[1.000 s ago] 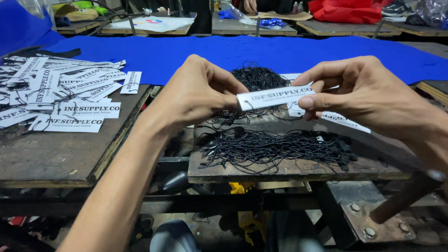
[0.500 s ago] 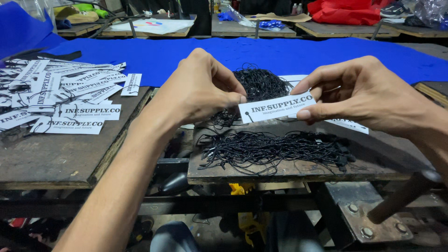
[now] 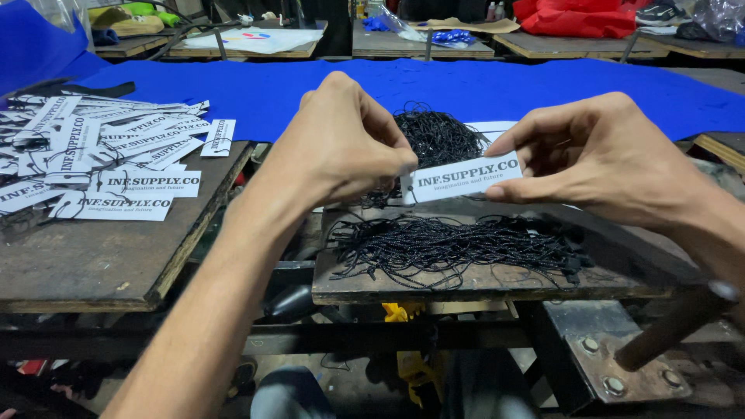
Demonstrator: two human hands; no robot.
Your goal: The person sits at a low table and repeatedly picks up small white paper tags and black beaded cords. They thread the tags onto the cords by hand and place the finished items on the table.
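The right hand [image 3: 597, 167] is pinching a white rectangular paper tag [image 3: 464, 178] over the small wooden board's [image 3: 497, 283] clear front edge; the left hand [image 3: 341, 143] is pinching its end, now tilted lower, above loose black strings [image 3: 458, 247].

A white rectangular tag [image 3: 464, 178] with dark print is held up in the middle, pinched between the left hand [image 3: 341, 143] and right hand [image 3: 597, 155]. A loose heap of matching white tags [image 3: 101, 159] lies on the left worktable [image 3: 85, 264].
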